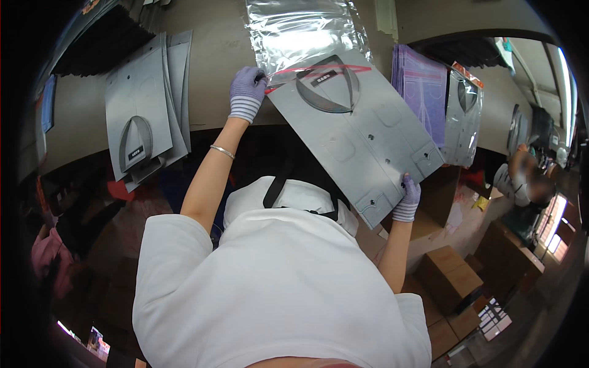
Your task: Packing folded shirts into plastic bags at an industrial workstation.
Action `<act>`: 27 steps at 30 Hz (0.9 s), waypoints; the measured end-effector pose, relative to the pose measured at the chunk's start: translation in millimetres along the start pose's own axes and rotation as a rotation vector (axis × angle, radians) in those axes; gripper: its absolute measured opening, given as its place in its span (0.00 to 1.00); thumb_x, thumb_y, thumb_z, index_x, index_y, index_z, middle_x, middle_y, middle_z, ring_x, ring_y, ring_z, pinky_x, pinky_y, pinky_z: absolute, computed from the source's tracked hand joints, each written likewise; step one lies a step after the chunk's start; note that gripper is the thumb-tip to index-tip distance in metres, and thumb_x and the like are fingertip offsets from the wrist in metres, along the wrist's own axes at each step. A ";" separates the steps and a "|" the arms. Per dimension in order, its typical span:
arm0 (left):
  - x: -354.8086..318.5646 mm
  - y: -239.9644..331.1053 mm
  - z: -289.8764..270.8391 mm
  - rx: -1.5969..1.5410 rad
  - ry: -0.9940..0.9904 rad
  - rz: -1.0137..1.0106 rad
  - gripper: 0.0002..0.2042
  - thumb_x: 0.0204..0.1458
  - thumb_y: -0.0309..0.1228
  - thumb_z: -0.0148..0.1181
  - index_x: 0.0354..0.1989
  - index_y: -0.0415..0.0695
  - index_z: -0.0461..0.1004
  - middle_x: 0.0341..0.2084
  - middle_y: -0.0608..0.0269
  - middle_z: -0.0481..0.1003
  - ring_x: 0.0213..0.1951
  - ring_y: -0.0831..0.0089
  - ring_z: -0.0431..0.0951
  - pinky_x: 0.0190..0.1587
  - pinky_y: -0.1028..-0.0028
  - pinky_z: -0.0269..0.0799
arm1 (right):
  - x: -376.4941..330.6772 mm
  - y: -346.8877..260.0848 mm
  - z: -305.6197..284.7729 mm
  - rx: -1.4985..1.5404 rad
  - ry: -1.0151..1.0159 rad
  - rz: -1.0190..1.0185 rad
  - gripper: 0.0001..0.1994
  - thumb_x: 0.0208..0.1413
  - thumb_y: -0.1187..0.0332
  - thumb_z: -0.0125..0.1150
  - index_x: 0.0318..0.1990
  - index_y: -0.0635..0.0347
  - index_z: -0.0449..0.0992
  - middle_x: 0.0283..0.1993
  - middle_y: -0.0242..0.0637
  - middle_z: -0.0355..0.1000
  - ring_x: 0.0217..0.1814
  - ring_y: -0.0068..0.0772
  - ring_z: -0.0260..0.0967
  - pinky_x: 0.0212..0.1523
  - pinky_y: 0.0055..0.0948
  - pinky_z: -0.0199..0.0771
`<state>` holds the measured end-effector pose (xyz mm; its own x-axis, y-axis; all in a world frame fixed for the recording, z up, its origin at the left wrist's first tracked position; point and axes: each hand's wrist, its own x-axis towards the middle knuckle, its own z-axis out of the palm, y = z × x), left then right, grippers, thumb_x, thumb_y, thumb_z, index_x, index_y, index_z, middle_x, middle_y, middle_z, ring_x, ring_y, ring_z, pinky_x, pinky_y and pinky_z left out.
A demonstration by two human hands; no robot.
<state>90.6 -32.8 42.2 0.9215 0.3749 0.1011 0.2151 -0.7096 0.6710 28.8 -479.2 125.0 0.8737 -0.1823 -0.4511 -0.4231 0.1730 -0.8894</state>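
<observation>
Grey shirt (pixel 346 138) only collar-deep in clear bag (pixel 310 30); rest outside, between left fingers (pixel 262 80) pinching bag edge, right fingers (pixel 407 180) gripping hem.

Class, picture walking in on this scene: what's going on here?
A person in gloves is handling a grey folded shirt and a clear plastic bag. The left hand pinches the bag near its red-striped edge; the right hand grips the shirt's lower corner. The collar end meets the bag's edge, but most of the shirt lies outside. More grey shirts lie to the left.
</observation>
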 end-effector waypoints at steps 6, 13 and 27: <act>-13.7 -0.4 -4.9 -0.132 0.017 -0.035 0.04 0.39 0.25 0.59 0.25 0.40 0.73 0.24 0.56 0.72 0.29 0.59 0.72 0.35 0.69 0.68 | -8.9 2.7 4.7 0.039 0.025 0.129 0.22 0.46 0.65 0.58 0.49 0.66 0.64 0.43 0.37 0.66 0.43 0.31 0.64 0.45 0.31 0.66; -21.6 20.0 -13.7 -0.342 0.009 -0.079 0.03 0.40 0.22 0.57 0.25 0.38 0.72 0.22 0.55 0.71 0.27 0.61 0.72 0.32 0.70 0.69 | -11.5 10.6 12.2 0.070 0.035 0.089 0.22 0.48 0.62 0.58 0.47 0.67 0.64 0.41 0.41 0.66 0.41 0.34 0.66 0.43 0.32 0.68; 33.4 -0.8 54.4 -1.127 -0.239 -0.791 0.13 0.49 0.29 0.55 0.39 0.32 0.69 0.26 0.56 0.75 0.24 0.71 0.76 0.25 0.75 0.73 | 28.7 121.1 32.2 -0.149 -0.328 0.612 0.10 0.52 0.65 0.54 0.37 0.62 0.72 0.32 0.37 0.71 0.36 0.32 0.69 0.37 0.32 0.72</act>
<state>138.8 -52.2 5.1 0.7361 0.2550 -0.6271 0.4306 0.5385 0.7243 10.4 -432.3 6.7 0.4857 0.2104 -0.8485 -0.8691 0.0124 -0.4944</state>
